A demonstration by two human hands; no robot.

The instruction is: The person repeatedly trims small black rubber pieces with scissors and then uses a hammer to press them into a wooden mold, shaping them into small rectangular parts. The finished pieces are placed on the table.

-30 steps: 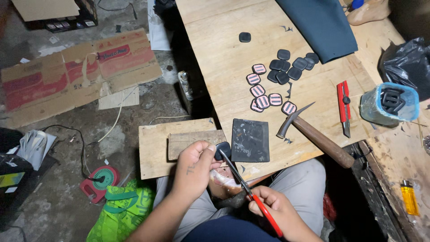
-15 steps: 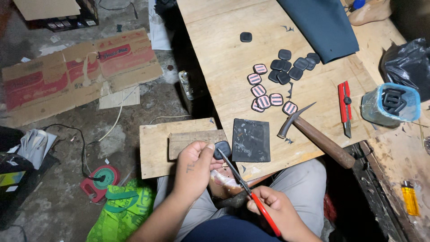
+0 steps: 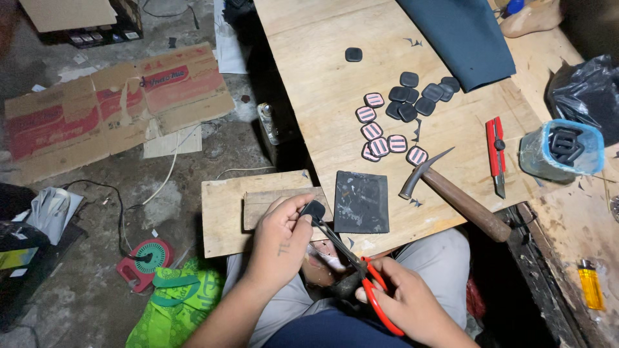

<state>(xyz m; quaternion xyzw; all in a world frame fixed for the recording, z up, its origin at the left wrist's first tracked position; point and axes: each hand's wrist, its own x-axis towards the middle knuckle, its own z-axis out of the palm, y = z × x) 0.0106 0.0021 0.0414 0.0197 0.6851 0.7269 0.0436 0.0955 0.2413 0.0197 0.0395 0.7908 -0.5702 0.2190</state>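
Observation:
My left hand (image 3: 281,243) pinches a small dark rounded patch (image 3: 314,210) between thumb and fingers, low in the head view over my lap. My right hand (image 3: 406,303) grips red-handled scissors (image 3: 361,272), whose blades reach up to the patch's edge. On the plywood table (image 3: 322,84) lie several dark rounded patches (image 3: 419,96) and several pink-striped ones (image 3: 380,135) in a loose group.
A dark square mat (image 3: 362,202) and a hammer (image 3: 451,193) lie near the table's front edge. A red utility knife (image 3: 496,154), a blue-rimmed container (image 3: 561,150), dark cloth (image 3: 464,38) and a yellow lighter (image 3: 590,285) are to the right. Cardboard (image 3: 109,103) covers the floor at left.
The scissors and both hands have shifted only slightly; the patch stays pinched at the blades.

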